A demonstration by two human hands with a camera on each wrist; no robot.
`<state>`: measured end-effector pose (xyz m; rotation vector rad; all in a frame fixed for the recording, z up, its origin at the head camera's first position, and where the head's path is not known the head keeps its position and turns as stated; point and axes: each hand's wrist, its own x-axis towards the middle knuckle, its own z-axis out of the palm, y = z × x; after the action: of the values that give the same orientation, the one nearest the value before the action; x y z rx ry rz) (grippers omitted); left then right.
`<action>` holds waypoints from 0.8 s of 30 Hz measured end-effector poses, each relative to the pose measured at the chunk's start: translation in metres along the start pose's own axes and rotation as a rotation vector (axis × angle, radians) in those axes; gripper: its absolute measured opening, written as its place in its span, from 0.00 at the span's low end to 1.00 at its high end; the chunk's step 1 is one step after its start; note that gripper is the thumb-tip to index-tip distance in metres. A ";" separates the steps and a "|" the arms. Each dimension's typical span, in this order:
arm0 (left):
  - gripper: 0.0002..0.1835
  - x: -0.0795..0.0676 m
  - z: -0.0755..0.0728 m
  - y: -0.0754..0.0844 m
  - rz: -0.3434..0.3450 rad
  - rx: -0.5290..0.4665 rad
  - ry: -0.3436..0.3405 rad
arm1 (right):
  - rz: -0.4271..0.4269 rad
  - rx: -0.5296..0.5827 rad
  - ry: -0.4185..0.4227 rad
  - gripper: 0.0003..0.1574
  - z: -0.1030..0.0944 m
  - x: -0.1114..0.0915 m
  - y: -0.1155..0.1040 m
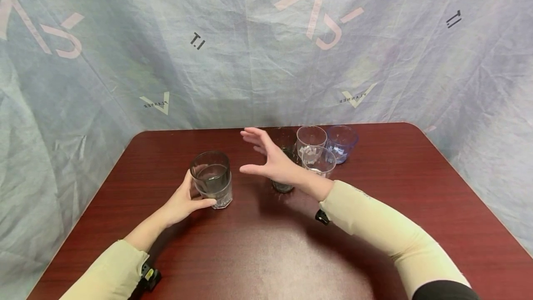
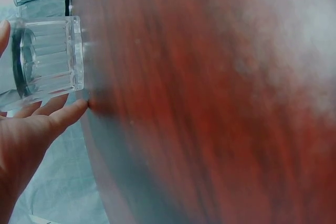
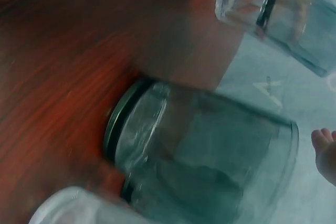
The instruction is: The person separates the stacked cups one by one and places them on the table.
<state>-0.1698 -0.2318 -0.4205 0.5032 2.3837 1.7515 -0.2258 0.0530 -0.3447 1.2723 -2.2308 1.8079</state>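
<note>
My left hand [image 1: 185,202] grips a clear glass [image 1: 224,197] on the left part of the table, thumb near its base. A dark tinted glass [image 1: 210,172] sits nested inside the clear one, its upper part rising above the rim. In the left wrist view the faceted clear base [image 2: 52,51] shows beside the fingers. My right hand [image 1: 272,161] hovers with fingers spread and thumb apart, holding nothing. Beneath and behind it stand dark glasses [image 1: 284,185], partly hidden by the hand; in the right wrist view one dark glass [image 3: 226,135] fills the middle.
To the right of the dark glasses stand two clear glasses, one at the back [image 1: 311,134] and one in front [image 1: 319,163]. A blue glass [image 1: 342,145] is beside them. The red-brown table [image 1: 266,253] ends at a hanging grey cloth [image 1: 250,68].
</note>
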 end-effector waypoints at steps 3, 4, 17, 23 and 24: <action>0.52 0.000 0.000 0.000 -0.005 -0.003 0.000 | 0.032 0.007 -0.023 0.52 0.011 0.006 0.004; 0.51 0.000 0.000 0.000 -0.005 -0.002 0.000 | 0.040 0.005 -0.031 0.52 0.014 0.008 0.006; 0.51 0.001 0.000 0.000 0.005 -0.002 -0.012 | 0.142 -0.010 -0.129 0.55 0.054 0.006 0.026; 0.51 0.000 0.000 -0.002 0.015 0.000 -0.008 | 0.167 -0.029 -0.132 0.56 0.062 0.003 0.027; 0.51 0.001 0.000 -0.003 0.015 0.001 -0.009 | 0.168 -0.036 -0.127 0.56 0.063 0.003 0.028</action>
<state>-0.1710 -0.2327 -0.4228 0.5298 2.3814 1.7506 -0.2146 0.0000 -0.3869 1.2625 -2.4961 1.7759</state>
